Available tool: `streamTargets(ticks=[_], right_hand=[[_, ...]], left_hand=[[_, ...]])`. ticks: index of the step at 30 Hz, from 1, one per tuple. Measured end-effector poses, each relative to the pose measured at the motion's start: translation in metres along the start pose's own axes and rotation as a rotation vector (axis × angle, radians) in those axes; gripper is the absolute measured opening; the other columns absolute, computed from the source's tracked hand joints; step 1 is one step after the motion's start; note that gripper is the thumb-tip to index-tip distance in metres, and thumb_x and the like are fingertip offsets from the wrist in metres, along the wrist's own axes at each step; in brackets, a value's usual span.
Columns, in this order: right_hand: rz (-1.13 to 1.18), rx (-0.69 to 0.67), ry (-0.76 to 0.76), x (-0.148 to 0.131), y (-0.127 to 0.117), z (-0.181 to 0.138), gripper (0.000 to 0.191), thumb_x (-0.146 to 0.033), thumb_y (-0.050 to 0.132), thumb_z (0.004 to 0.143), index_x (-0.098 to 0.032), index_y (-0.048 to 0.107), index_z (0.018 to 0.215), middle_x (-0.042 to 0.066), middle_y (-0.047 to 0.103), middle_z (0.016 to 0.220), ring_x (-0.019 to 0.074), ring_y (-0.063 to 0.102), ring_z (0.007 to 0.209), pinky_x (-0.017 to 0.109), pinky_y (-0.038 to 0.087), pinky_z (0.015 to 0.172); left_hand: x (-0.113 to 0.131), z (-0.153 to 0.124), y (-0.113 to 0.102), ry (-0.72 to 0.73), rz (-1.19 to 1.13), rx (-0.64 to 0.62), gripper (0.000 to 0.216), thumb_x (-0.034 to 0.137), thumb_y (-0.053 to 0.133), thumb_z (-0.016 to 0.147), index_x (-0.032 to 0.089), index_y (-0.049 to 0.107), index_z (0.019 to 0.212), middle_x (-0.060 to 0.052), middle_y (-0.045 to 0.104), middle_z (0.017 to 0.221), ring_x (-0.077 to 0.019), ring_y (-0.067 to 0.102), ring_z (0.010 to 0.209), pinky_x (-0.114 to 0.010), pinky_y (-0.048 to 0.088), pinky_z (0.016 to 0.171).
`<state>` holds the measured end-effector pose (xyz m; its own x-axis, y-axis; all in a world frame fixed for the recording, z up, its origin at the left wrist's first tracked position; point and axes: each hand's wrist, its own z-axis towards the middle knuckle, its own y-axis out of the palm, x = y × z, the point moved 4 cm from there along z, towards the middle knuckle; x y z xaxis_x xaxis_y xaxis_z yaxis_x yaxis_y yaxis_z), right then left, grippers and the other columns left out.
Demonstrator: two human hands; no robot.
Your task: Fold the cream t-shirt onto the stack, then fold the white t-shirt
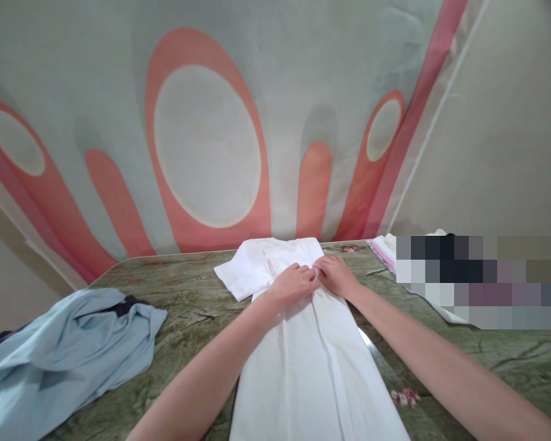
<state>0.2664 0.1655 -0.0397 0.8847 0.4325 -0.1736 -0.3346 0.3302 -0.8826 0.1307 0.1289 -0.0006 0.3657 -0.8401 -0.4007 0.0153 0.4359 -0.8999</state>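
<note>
A white shirt point(303, 361) lies lengthwise on the green marbled table point(188, 300), its collar end away from me and one sleeve spread to the left. My left hand point(294, 285) and my right hand point(335, 274) rest side by side on the shirt's upper middle. Their fingers are curled and pinch the fabric along its centre line, the fingertips almost touching each other.
A crumpled light blue garment point(59, 349) lies at the table's left edge. Folded pale cloth point(386, 248) sits at the right rear beside a blurred patch. A curtain point(206, 122) with orange and white ovals hangs behind the table.
</note>
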Motion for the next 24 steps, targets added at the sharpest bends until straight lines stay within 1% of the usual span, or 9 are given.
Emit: streamTargets(ticks=[6,13,20,24], right_hand=[[0.000,-0.006,0.004,0.002,0.002,0.000,0.020,-0.011,0.050,0.079,-0.018,0.064,0.090,0.005,0.065,0.096,0.0188,0.055,0.094,0.030,0.034,0.084],[0.005,0.010,-0.006,0.004,0.000,-0.002,0.020,-0.014,0.049,0.081,-0.020,0.064,0.093,0.004,0.064,0.099,0.0190,0.054,0.096,0.031,0.034,0.085],[-0.007,0.009,0.022,0.005,0.001,-0.002,0.019,-0.016,0.048,0.083,-0.020,0.064,0.093,0.004,0.065,0.099,0.0182,0.053,0.096,0.030,0.033,0.085],[-0.018,0.011,0.003,0.004,-0.002,-0.001,0.018,-0.015,0.048,0.084,-0.020,0.064,0.091,0.004,0.066,0.096,0.0182,0.054,0.094,0.032,0.032,0.087]], left_hand=[[-0.002,-0.002,0.000,-0.018,-0.023,-0.006,0.002,0.022,0.056,0.085,0.020,0.056,0.086,-0.004,0.056,0.091,-0.0198,0.050,0.086,-0.033,0.033,0.071],[-0.003,-0.014,0.000,-0.117,-0.133,-0.014,0.008,0.022,0.050,0.089,0.018,0.055,0.085,-0.004,0.056,0.093,-0.0184,0.050,0.088,-0.031,0.035,0.074],[-0.004,-0.014,0.004,-0.188,-0.236,-0.045,0.011,0.021,0.046,0.090,0.018,0.056,0.086,-0.004,0.057,0.091,-0.0174,0.051,0.086,-0.029,0.037,0.072],[-0.007,-0.017,0.006,-0.256,-0.302,-0.023,0.012,0.024,0.046,0.091,0.018,0.057,0.089,-0.003,0.057,0.091,-0.0167,0.051,0.085,-0.028,0.038,0.073]])
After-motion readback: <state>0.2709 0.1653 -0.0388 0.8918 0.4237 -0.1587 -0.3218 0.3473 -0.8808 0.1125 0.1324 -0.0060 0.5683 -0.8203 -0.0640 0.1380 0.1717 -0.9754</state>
